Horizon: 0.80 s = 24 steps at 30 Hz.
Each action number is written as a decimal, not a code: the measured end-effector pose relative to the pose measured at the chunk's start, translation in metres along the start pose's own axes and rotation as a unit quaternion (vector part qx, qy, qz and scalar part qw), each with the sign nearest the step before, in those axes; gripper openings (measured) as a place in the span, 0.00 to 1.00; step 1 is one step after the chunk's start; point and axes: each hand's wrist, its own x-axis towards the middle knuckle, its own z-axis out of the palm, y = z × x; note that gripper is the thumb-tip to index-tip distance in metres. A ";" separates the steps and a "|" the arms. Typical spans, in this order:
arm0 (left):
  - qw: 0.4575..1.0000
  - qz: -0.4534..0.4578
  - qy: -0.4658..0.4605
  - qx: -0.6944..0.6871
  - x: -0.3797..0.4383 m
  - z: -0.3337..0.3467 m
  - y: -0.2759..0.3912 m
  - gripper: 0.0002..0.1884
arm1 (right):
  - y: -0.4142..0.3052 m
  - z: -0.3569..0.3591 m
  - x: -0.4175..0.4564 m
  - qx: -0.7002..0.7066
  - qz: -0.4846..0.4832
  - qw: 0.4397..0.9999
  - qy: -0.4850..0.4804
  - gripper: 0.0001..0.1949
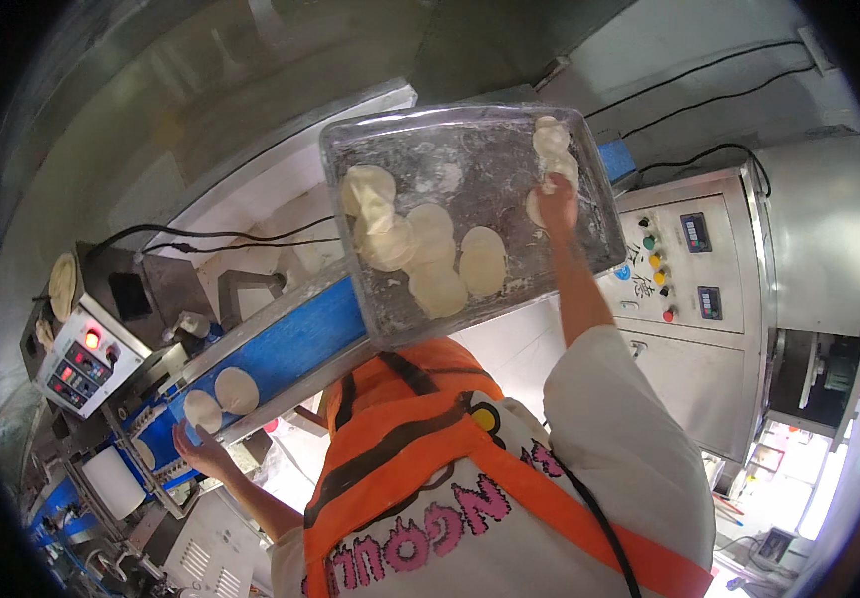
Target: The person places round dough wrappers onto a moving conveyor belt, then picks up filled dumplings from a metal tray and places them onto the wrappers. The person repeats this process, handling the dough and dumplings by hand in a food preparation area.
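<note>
My left hand (204, 453) is at the lower end of the blue conveyor belt (303, 321), fingers apart, beside a round flat piece of dough (202, 410). Its fingertips come close to the dough's edge; whether they touch it is unclear. Another dough round (236, 391) lies just above on the belt. My right hand (557, 203) reaches into a floured metal tray (467, 168), over dough pieces (551, 140) along its right side. Its fingertips are hidden, so a grip is not clear. Overlapping dough rounds (437, 284) cover the tray's left part, with a separate one (482, 261) beside them.
The tray rests across the conveyor's upper part. A control box (90, 359) with a lit red lamp stands left. Rollers (114, 482) and machine parts lie below my left hand. A steel control cabinet (684, 261) stands right. Black cables (228, 238) run behind the belt.
</note>
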 end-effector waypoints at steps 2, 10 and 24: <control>0.999 0.012 0.034 0.001 -0.005 -0.005 0.018 0.12 | 0.054 -0.008 0.029 -0.069 0.140 0.987 -0.043 0.30; 0.988 0.067 -0.009 -0.135 -0.018 0.010 0.153 0.11 | 0.090 0.026 0.067 -0.052 0.254 0.960 -0.108 0.32; 0.809 -0.032 -0.258 -0.527 -0.051 0.033 0.286 0.10 | -0.021 -0.055 0.006 0.254 0.013 0.967 -0.006 0.12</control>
